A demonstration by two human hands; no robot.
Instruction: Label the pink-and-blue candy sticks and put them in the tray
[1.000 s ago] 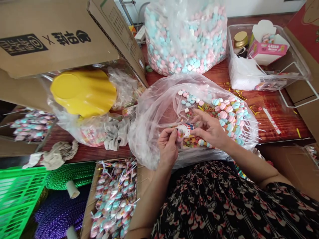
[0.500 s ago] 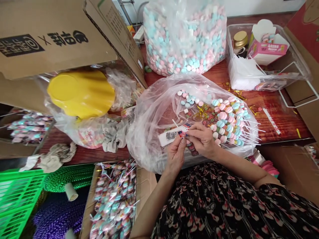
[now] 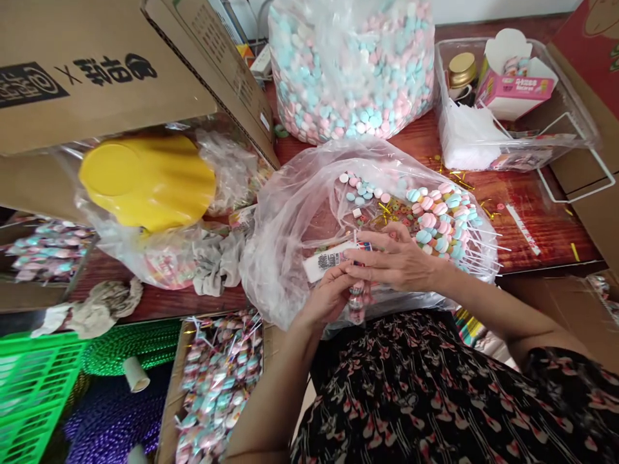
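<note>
My left hand (image 3: 333,291) is closed around a candy skewer (image 3: 356,298) in a clear wrapper, its pink sweets showing below my fingers. A white stick end pokes up above the hands. My right hand (image 3: 399,261) comes over from the right, its bent fingers closed at the skewer's upper part; the fingertips are partly hidden. Behind my left hand lies a white packet (image 3: 326,260) with black print and a blue-red end. Beyond my right hand, unwrapped candy skewers (image 3: 442,219) are piled with white sticks pointing right. Loose pastel candies (image 3: 362,188) lie on the plastic sheet (image 3: 290,212).
A big bag of pastel candies (image 3: 353,77) stands behind. At right is a clear bin (image 3: 570,138); at left, a yellow bowl (image 3: 145,180) and cardboard box (image 3: 106,71). Below the table edge are a box of wrapped skewers (image 3: 217,386) and a green basket (image 3: 39,386).
My right hand has gone from a pinch beside the left fingertips to lying over the skewer. The wrapped sweets now show more below the hands. The whole view has shifted slightly.
</note>
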